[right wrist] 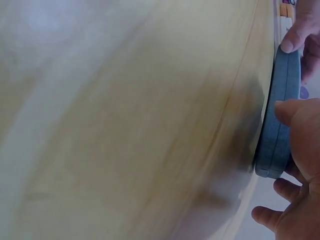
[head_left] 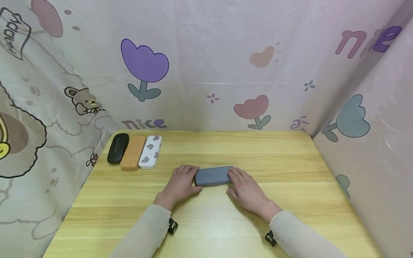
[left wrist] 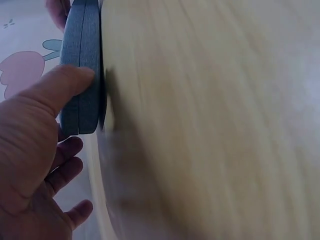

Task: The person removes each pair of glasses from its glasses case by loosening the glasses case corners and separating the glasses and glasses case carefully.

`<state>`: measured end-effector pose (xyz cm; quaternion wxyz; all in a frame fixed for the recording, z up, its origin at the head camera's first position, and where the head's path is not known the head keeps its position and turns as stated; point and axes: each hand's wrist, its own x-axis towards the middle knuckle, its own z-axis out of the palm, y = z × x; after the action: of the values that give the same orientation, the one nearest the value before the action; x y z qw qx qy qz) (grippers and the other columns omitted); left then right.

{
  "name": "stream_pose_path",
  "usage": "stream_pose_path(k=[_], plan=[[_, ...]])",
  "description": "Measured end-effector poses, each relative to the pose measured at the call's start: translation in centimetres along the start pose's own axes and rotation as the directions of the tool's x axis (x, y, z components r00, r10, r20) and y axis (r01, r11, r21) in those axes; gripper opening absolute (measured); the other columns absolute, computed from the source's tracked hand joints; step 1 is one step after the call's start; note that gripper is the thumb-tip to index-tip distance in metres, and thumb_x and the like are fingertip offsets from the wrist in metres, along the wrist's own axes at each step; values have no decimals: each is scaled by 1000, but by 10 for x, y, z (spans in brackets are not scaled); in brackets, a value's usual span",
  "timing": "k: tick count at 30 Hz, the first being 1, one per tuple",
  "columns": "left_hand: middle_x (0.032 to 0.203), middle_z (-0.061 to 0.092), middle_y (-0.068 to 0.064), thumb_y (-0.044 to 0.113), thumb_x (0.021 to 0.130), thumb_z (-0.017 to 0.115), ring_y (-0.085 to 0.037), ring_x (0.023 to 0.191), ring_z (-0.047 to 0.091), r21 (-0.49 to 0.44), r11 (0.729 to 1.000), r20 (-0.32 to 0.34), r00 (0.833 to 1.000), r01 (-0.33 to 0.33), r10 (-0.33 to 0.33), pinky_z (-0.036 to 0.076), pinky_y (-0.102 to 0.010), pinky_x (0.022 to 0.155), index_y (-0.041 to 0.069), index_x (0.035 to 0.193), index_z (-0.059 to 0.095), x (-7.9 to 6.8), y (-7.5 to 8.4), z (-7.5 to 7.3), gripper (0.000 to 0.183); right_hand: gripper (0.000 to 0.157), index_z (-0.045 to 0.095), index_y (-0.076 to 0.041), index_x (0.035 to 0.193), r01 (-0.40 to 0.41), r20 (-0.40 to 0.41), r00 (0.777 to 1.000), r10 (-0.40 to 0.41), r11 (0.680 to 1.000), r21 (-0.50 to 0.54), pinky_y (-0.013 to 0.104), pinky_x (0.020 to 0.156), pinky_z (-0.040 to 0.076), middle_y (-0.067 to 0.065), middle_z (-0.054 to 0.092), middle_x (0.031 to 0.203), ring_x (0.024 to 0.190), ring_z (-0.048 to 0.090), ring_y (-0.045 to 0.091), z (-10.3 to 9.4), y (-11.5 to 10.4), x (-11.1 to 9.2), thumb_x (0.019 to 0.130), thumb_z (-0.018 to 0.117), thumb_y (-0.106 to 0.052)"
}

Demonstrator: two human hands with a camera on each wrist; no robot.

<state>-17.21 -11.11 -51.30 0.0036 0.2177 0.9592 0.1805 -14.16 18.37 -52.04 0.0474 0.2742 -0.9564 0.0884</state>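
Observation:
A blue-grey glasses case lies closed, lengthwise across the middle of the wooden table. My left hand holds its left end, and in the left wrist view the thumb presses the front side across the seam. At the opposite end, my right hand grips the case with fingertips over the top right corner. The right wrist view shows that thumb against the front side of the case. The index fingers' tips are mostly hidden behind the case in the wrist views.
Three more cases stand side by side at the table's back left: a black one, an orange one and a white one with bear prints. A patterned curtain surrounds the wooden table at the back and both sides.

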Motion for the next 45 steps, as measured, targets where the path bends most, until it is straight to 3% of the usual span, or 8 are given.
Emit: stream_pose_path(k=[8, 14, 18, 24, 31, 38, 45], plan=[[136, 64, -12, 50, 85, 84, -35, 127, 52, 79, 997, 12, 1000, -17, 16, 35, -62, 113, 7, 144, 59, 12, 5, 2, 77, 70, 45, 0, 157, 4, -49, 999, -4, 1000, -13, 53, 122, 37, 18, 46, 162, 150, 43, 38, 3, 2, 0, 103, 66, -40], [131, 64, -12, 51, 82, 84, -35, 125, 52, 108, 994, 59, 998, -9, 2, 34, -62, 113, 5, 138, 61, 19, 4, 0, 76, 70, 45, -1, 157, -3, -43, 999, 3, 1000, -2, 53, 121, 37, 18, 46, 162, 150, 43, 37, 4, 1, 1, 104, 65, -42], [131, 64, -13, 53, 82, 83, -34, 124, 52, 100, 995, 66, 998, -9, 3, 33, -62, 113, 5, 137, 61, 19, 1, 0, 76, 70, 45, -1, 157, 0, -50, 999, 0, 1000, 7, 54, 121, 38, 18, 46, 162, 149, 44, 37, 6, 1, 2, 104, 65, -42], [136, 62, -12, 53, 82, 83, -34, 128, 49, 10, 1000, 67, 998, 20, -20, 32, -62, 113, 6, 140, 59, 17, -7, 6, 78, 69, 47, -2, 156, 4, -66, 998, -4, 1000, 2, 53, 120, 40, 17, 48, 160, 148, 46, 36, 8, 1, 3, 103, 67, -41], [133, 62, -12, 58, 80, 80, -33, 125, 50, 76, 997, 50, 999, 13, -17, 32, -60, 114, 5, 137, 60, 17, -14, 10, 80, 68, 47, -3, 155, 18, -67, 998, -18, 1000, -3, 53, 119, 40, 16, 50, 159, 146, 47, 36, 8, 1, 4, 103, 67, -41], [133, 62, -13, 54, 82, 79, -36, 126, 50, 44, 999, 42, 999, 31, -33, 35, -59, 111, 3, 138, 60, 17, -12, 11, 79, 69, 48, -3, 155, 10, -68, 998, -11, 1000, -15, 53, 118, 42, 16, 51, 158, 145, 48, 36, 9, 2, 3, 102, 67, -42], [132, 63, -11, 59, 81, 81, -32, 124, 50, 79, 997, 44, 999, 28, -31, 34, -57, 112, 5, 136, 62, 17, -13, 11, 80, 68, 50, -3, 154, 19, -73, 997, -21, 1000, -24, 53, 118, 42, 16, 52, 157, 144, 49, 35, 8, 2, 5, 102, 66, -45]])
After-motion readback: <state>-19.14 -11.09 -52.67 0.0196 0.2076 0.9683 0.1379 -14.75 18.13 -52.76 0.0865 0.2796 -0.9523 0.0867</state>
